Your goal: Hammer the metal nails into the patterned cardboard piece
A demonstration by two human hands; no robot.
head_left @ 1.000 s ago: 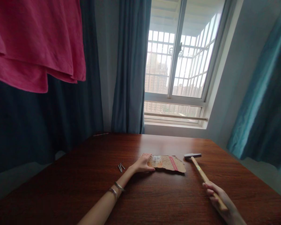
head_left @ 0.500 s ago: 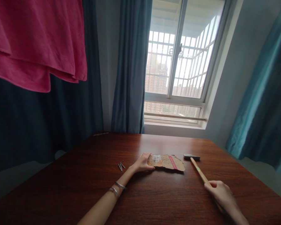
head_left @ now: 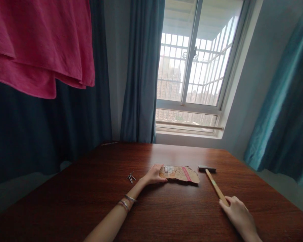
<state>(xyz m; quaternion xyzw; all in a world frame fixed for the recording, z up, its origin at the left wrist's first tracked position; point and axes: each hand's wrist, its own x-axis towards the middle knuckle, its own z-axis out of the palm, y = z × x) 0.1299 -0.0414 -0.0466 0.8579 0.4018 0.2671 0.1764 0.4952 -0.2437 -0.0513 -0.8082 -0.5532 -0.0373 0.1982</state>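
My left hand (head_left: 156, 174) grips the left end of a flat piece of printed cardboard (head_left: 179, 173), thumb on the near edge and fingers at the far side. The cardboard has a torn edge and a pink stripe, and lies low over the table. On the right, my right hand (head_left: 236, 212) is closed round the lower part of a hammer's wooden handle (head_left: 215, 185). The dark hammer head (head_left: 207, 168) lies at the table surface, just right of the cardboard. Several nails (head_left: 131, 177) lie loose to the left of my left hand.
The brown wooden table (head_left: 166, 215) reaches to the wall below a barred window (head_left: 189, 74). Blue curtains (head_left: 141, 74) hang on both sides. A pink towel (head_left: 45, 47) hangs at the upper left, above the table's level.
My right hand has shifted slightly on the hammer's handle, now nearer its end. The left hand, cardboard, hammer head and nails stay in place.
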